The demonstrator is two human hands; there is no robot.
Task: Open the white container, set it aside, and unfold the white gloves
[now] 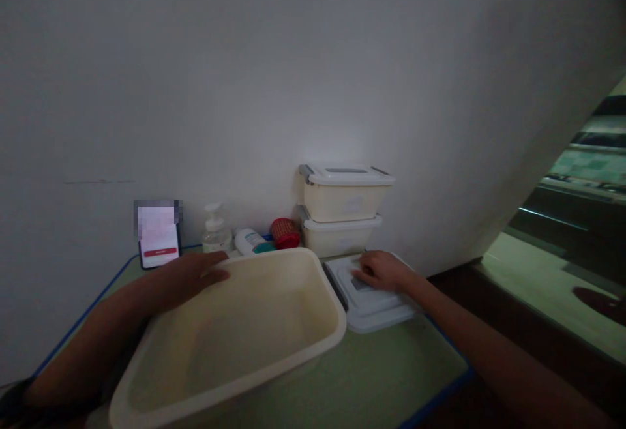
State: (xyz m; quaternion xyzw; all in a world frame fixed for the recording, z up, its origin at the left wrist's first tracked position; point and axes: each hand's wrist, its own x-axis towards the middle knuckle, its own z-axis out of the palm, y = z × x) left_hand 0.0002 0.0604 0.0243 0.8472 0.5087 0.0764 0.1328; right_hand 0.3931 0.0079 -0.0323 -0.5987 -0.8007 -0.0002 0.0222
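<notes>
A cream plastic basin [254, 325] stands at the front left of the table, its inside bare. My left hand [195, 279] is closed over its far left rim, thumb on the inner side; part of the grip is hidden. To the right of the basin lies a grey-white storage box lid [379, 315], flat and low. My right hand [386, 271] is on top of this lid, fingers curled at its grey handle. What is under the lid cannot be made out.
Two lidded cream boxes [342, 201] are stacked against the wall. Left of them are a red patterned container [285, 233], a white bottle on its side [250, 241], a pump bottle [215, 230] and a propped phone [159, 236]. The green table [386, 377] has blue edging.
</notes>
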